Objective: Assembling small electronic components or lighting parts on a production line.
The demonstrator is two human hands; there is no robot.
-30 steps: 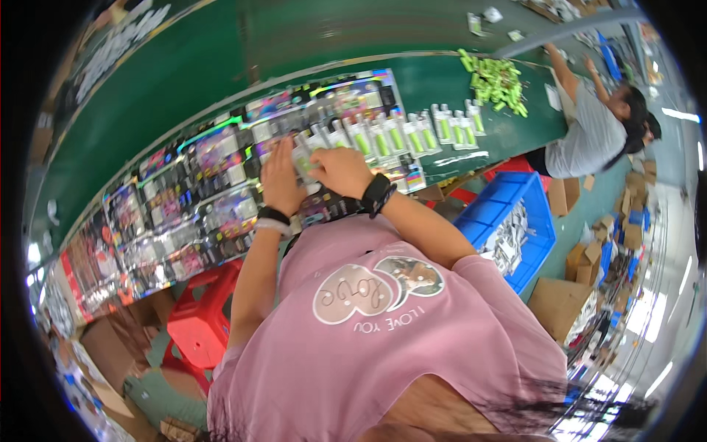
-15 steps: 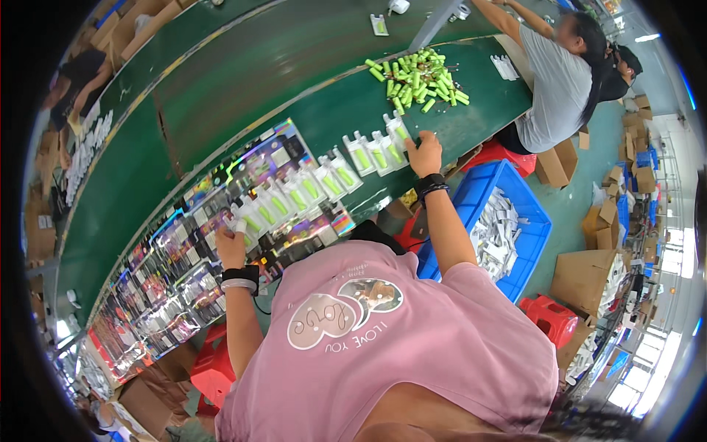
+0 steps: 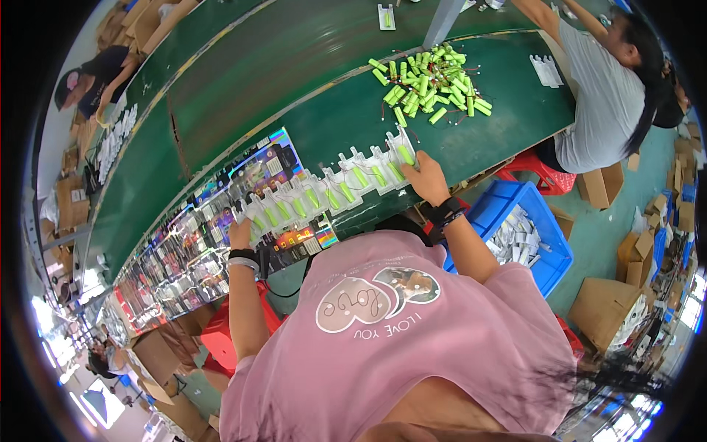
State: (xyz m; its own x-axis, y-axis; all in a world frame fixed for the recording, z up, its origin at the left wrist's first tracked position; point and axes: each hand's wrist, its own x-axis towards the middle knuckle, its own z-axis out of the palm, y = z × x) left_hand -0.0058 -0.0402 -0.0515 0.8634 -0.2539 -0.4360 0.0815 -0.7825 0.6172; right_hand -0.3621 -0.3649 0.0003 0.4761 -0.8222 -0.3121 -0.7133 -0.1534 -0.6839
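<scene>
White casings [image 3: 343, 180] have closed into one row, apparently squeezed between left hand [image 3: 239, 234] and right hand [image 3: 428, 180] (whether fingers grip, I cannot tell).

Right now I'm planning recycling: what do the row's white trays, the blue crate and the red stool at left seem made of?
White trays: probably moulded plastic, satin, by repeated shapes and raised edges. Blue crate: likely plastic, smooth, given its even colour and stiff walls. Red stool: apparently plastic, faintly glossy, from its uniform colour.
</scene>
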